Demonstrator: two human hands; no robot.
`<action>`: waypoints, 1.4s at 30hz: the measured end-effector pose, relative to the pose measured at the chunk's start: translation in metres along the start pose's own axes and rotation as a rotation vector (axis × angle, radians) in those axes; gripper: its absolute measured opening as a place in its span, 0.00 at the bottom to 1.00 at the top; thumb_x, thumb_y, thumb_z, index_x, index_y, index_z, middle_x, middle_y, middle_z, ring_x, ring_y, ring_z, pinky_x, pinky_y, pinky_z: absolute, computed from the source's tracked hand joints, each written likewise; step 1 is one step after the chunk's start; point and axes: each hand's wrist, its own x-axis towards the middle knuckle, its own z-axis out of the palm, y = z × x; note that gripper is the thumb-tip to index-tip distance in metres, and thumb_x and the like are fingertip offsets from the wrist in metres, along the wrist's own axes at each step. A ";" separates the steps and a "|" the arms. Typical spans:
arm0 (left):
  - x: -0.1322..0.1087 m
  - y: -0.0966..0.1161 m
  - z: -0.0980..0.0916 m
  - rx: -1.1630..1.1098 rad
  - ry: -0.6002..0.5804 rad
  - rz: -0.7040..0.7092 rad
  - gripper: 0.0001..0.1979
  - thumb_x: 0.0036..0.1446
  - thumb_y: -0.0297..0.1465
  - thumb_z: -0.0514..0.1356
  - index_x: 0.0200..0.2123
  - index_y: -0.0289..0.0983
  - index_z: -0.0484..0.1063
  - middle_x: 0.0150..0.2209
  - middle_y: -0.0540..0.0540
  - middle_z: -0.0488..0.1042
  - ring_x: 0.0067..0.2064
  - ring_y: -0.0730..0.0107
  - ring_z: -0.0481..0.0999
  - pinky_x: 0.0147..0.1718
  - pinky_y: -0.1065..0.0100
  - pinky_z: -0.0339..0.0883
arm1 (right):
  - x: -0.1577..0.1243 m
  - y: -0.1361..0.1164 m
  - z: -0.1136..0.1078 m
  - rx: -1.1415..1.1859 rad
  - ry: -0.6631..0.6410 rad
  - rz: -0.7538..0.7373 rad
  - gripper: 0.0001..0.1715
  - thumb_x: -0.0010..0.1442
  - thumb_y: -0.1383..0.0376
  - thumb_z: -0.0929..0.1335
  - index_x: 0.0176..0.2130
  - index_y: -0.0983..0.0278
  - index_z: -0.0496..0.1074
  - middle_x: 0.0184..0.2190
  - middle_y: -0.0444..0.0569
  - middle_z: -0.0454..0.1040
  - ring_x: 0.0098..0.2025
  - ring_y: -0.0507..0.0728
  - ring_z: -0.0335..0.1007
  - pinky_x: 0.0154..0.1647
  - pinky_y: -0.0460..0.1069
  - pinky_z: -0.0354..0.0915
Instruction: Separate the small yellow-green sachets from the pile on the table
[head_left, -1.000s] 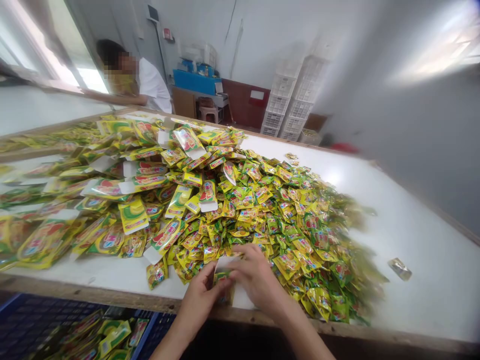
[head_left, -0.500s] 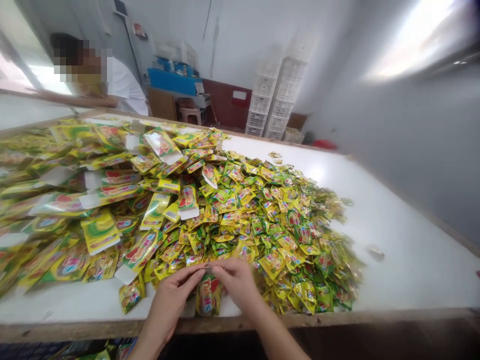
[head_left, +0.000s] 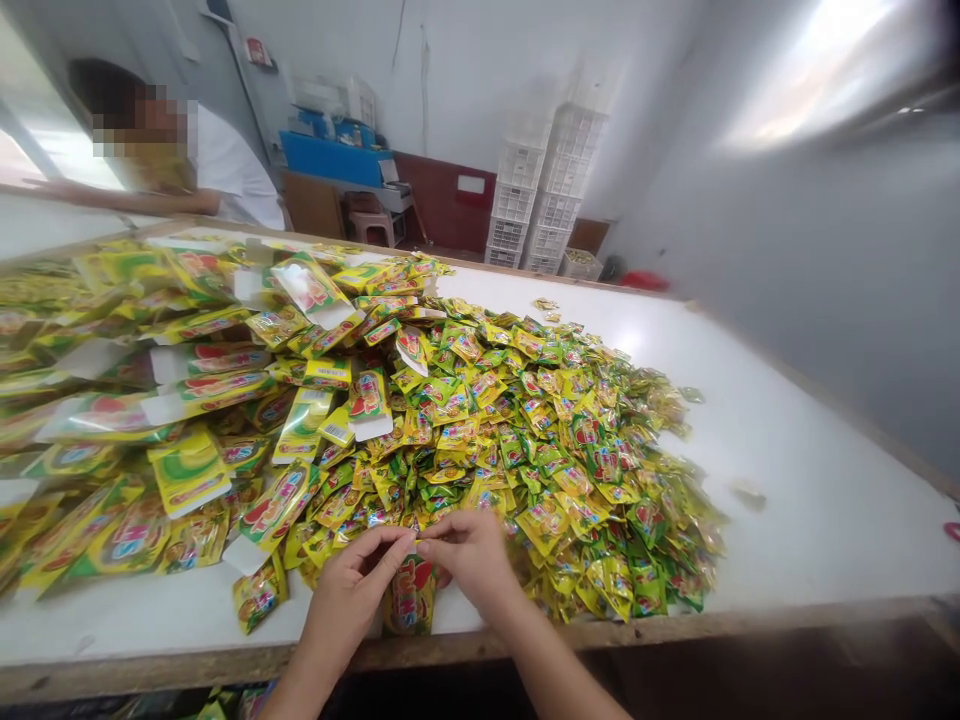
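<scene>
A yellow-and-green packet with "TWINS" lettering and a red fruit picture stands or hangs at the table's near edge. My left hand pinches its top edge between thumb and fingers. From the other side my right hand grips the same top edge, its thumb close to the left one. The fingers partly cover the top of the packet. Just beyond both hands lies a heap of small shiny candy sachets. A single larger packet rests on the table left of my left hand.
Printed cartons with white flaps pile up on the left. The white table has a wooden rim. Across it a person in a white shirt leans on a table. Stacked white crates stand behind.
The pinching fingertips have shifted slightly along the packet's top edge and the right fingers are more curled. The view has moved a little, so the scene appears slightly further left.
</scene>
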 end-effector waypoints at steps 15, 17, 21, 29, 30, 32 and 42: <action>-0.011 0.000 -0.009 -0.046 -0.090 0.072 0.09 0.58 0.37 0.62 0.40 0.44 0.79 0.45 0.48 0.79 0.49 0.62 0.76 0.51 0.66 0.67 | -0.018 0.012 -0.008 -0.282 0.042 -0.446 0.09 0.46 0.65 0.78 0.32 0.62 0.80 0.25 0.44 0.75 0.25 0.52 0.68 0.27 0.45 0.62; -0.012 0.005 -0.010 -0.079 -0.116 0.033 0.09 0.57 0.38 0.62 0.40 0.43 0.78 0.44 0.48 0.80 0.47 0.62 0.77 0.49 0.66 0.68 | -0.018 0.010 -0.007 -0.280 0.006 -0.415 0.05 0.51 0.64 0.75 0.32 0.62 0.80 0.26 0.44 0.75 0.26 0.52 0.68 0.27 0.45 0.62; -0.013 0.016 0.000 -0.091 -0.060 -0.023 0.12 0.57 0.40 0.61 0.42 0.41 0.75 0.41 0.49 0.79 0.45 0.61 0.77 0.45 0.67 0.70 | -0.019 0.009 0.002 -0.317 0.052 -0.368 0.04 0.55 0.67 0.71 0.31 0.63 0.79 0.22 0.43 0.73 0.23 0.51 0.66 0.26 0.45 0.60; -0.019 0.006 0.024 -0.078 0.107 -0.032 0.14 0.58 0.44 0.58 0.42 0.41 0.72 0.43 0.47 0.78 0.43 0.60 0.77 0.42 0.65 0.72 | -0.029 0.006 0.004 -0.438 0.082 -0.567 0.07 0.60 0.68 0.68 0.35 0.61 0.78 0.31 0.48 0.76 0.36 0.56 0.71 0.38 0.48 0.64; -0.020 0.003 0.021 -0.080 0.081 -0.016 0.14 0.59 0.43 0.58 0.43 0.41 0.72 0.45 0.47 0.78 0.45 0.60 0.77 0.45 0.64 0.71 | -0.031 0.008 0.001 -0.428 0.082 -0.568 0.07 0.60 0.68 0.68 0.36 0.60 0.78 0.31 0.48 0.76 0.36 0.56 0.71 0.39 0.48 0.65; -0.020 -0.004 0.014 -0.085 0.015 0.037 0.12 0.57 0.41 0.61 0.41 0.42 0.74 0.46 0.46 0.78 0.49 0.59 0.76 0.50 0.63 0.69 | -0.035 0.012 -0.001 -0.419 0.073 -0.586 0.08 0.61 0.68 0.67 0.38 0.60 0.78 0.34 0.49 0.76 0.38 0.56 0.71 0.40 0.49 0.65; -0.038 -0.003 -0.010 0.033 0.228 0.071 0.21 0.56 0.43 0.62 0.52 0.44 0.71 0.47 0.46 0.77 0.44 0.59 0.78 0.43 0.64 0.74 | -0.030 -0.047 -0.087 -0.968 0.298 -0.793 0.30 0.54 0.79 0.60 0.51 0.62 0.74 0.48 0.53 0.74 0.53 0.60 0.65 0.55 0.55 0.62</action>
